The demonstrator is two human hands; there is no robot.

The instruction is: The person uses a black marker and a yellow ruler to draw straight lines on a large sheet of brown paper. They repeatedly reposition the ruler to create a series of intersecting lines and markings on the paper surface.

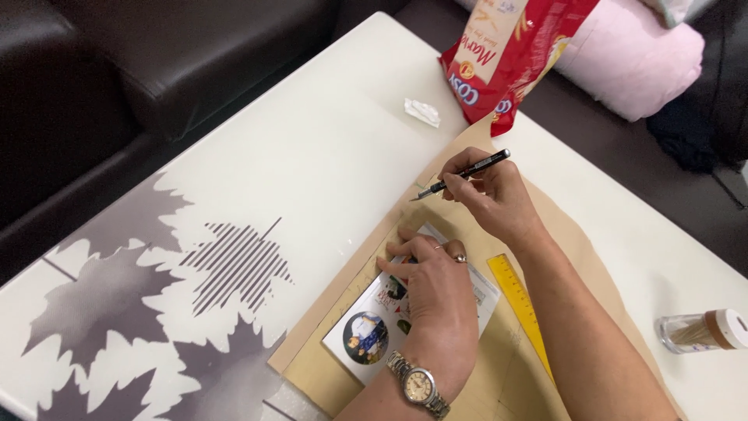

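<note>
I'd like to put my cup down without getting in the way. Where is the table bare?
The table is bare between the tissue scrap and the leaf pattern, and between the cardboard and jar. It is crowded around the card, ruler and both hands, left and right with its knife.

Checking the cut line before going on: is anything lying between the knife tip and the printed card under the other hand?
Nothing visible does. The craft knife in the right hand points at bare tan cardboard, and the card under the left hand lies just below. The yellow ruler sits off to the side.
</note>
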